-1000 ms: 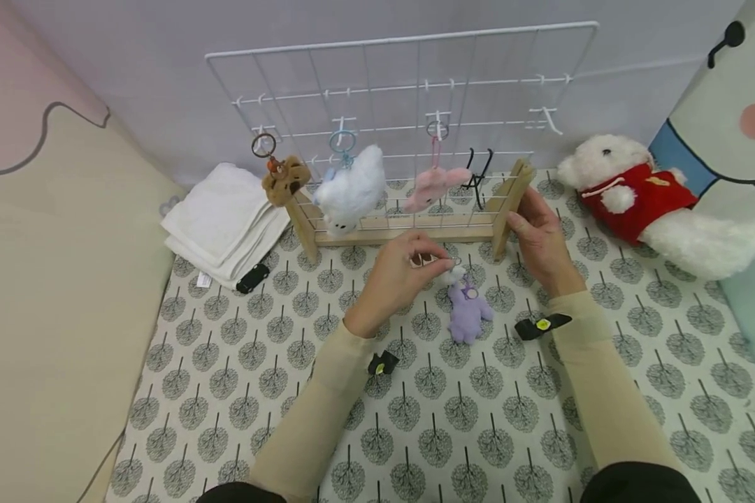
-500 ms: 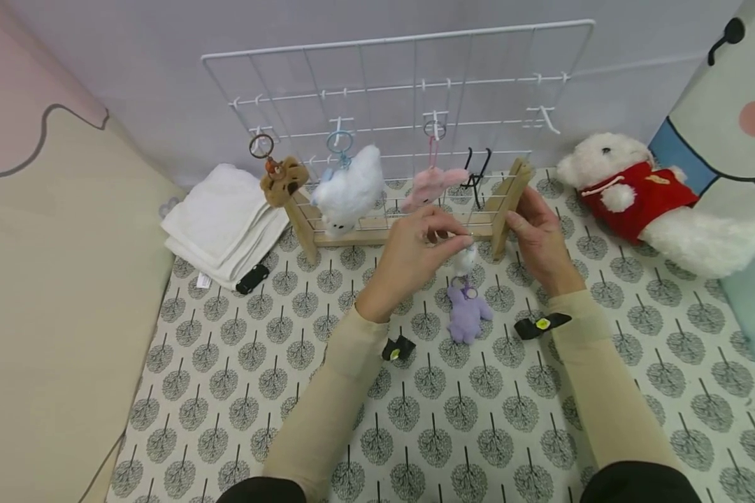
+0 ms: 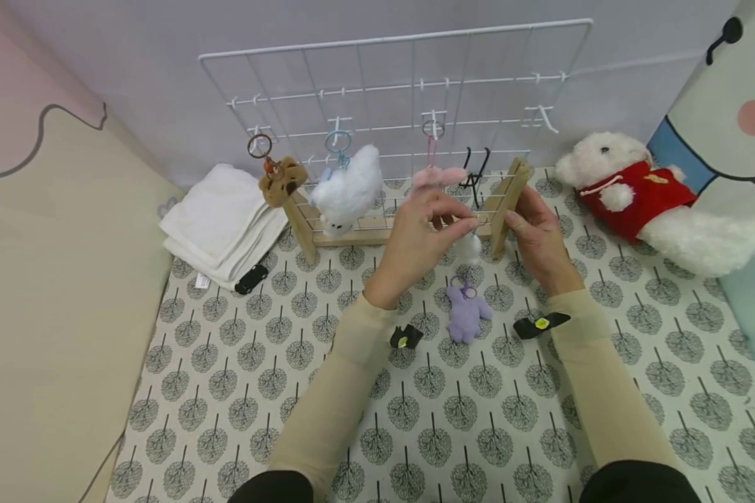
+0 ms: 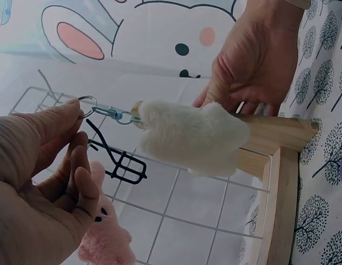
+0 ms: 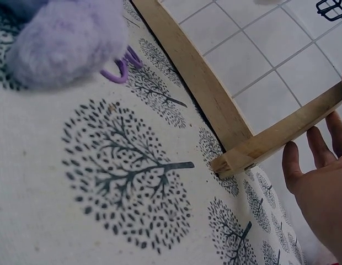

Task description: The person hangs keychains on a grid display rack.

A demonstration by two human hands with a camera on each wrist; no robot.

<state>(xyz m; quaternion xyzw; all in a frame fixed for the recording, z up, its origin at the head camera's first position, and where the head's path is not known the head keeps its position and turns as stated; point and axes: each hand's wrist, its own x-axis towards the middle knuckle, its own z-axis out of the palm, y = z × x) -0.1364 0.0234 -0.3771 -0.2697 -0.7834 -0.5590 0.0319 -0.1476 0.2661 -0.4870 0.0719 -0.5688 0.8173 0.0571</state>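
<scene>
In the head view my left hand (image 3: pixel 415 241) is in front of the rack's right half, covering part of a pink plush keychain (image 3: pixel 437 177). Its thumb and forefinger pinch the metal ring (image 4: pixel 89 105) of a white plush keychain (image 4: pixel 187 138), joined by a light blue clasp (image 4: pixel 111 113). A black wire hook (image 4: pixel 124 163) on the grid is close to those fingertips. My right hand (image 3: pixel 539 241) grips the wooden end post (image 3: pixel 509 202) of the white wire rack (image 3: pixel 396 40), thumb in front, fingers behind. Below, a purple plush keychain (image 3: pixel 465 314) lies on the tree-patterned cloth.
Brown (image 3: pixel 282 183) and white-blue (image 3: pixel 350 188) plush keychains hang on the rack's left. A white hook (image 3: pixel 546 119) juts out at upper right. Folded white towels (image 3: pixel 220 216) and a small black object (image 3: pixel 252 279) lie left; a red-clothed white plush (image 3: pixel 642 195) lies right.
My left hand has risen toward the rack and shifted right, lifting the white plush keychain away from the purple one. The right hand has kept its place on the post.
</scene>
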